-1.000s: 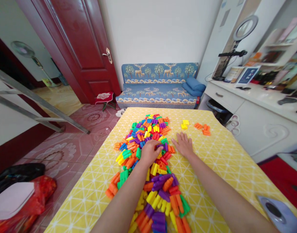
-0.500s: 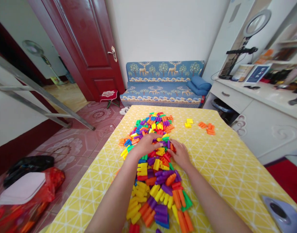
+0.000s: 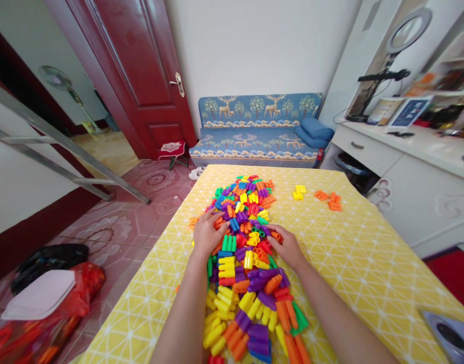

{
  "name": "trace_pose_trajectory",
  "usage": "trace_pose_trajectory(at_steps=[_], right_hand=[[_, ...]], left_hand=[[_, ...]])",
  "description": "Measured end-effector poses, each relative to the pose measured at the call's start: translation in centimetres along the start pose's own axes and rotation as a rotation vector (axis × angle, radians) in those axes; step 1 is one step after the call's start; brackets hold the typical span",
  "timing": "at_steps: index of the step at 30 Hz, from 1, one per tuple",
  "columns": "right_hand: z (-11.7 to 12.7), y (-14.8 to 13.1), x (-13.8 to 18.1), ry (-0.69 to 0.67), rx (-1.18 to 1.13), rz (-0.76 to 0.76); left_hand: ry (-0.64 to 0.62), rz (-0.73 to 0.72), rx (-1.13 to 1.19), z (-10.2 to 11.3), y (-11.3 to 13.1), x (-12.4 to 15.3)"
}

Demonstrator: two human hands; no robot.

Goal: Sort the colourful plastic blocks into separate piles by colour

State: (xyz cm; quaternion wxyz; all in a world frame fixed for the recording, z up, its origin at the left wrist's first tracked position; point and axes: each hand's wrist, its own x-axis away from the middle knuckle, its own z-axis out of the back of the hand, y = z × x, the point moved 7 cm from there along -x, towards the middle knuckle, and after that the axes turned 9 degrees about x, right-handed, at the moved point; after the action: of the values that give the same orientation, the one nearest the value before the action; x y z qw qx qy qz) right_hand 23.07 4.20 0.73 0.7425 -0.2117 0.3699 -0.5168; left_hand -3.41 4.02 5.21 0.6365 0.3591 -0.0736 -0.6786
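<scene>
Both hands are in the pile of plastic blocks (image 3: 247, 253), centre of frame, running from mid-table down to the bottom edge on the yellow tablecloth (image 3: 349, 253).

Left hand (image 3: 206, 233): fingers spread, palm down on the left flank of the pile, resting on blocks, nothing clamped. Right hand (image 3: 288, 245): on the right flank, fingers loosely curled around an orange block (image 3: 276, 236) at its fingertips; can't tell if it's a real pinch or just contact.

Two sorted clusters sit well apart from the pile, upper right of centre: yellow blocks (image 3: 299, 192) and orange blocks (image 3: 329, 198).

Handling, my read: hollow moulded plastic, light, rigid, not fragile. Smooth surface and rounded studs, so they'll roll and slide when the pile is disturbed. Best hold is a thumb-and-finger pinch across the flat sides of one block, not on the studs.
</scene>
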Motion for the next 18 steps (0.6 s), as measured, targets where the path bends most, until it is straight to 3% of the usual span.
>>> trace_pose_trajectory(at_steps=[7, 12, 18], right_hand=[[-0.2, -0.8, 0.3, -0.062, -0.154, -0.001], [-0.3, -0.4, 0.2, -0.036, -0.233, -0.068], [0.3, -1.6, -0.2, 0.011, -0.179, 0.066]], left_hand=[[0.027, -0.023, -0.015, 0.0, -0.2, 0.0], [0.016, -0.067, -0.063, -0.5, 0.6, 0.3], [0.116, -0.236, 0.051, 0.1, 2.5, 0.6]])
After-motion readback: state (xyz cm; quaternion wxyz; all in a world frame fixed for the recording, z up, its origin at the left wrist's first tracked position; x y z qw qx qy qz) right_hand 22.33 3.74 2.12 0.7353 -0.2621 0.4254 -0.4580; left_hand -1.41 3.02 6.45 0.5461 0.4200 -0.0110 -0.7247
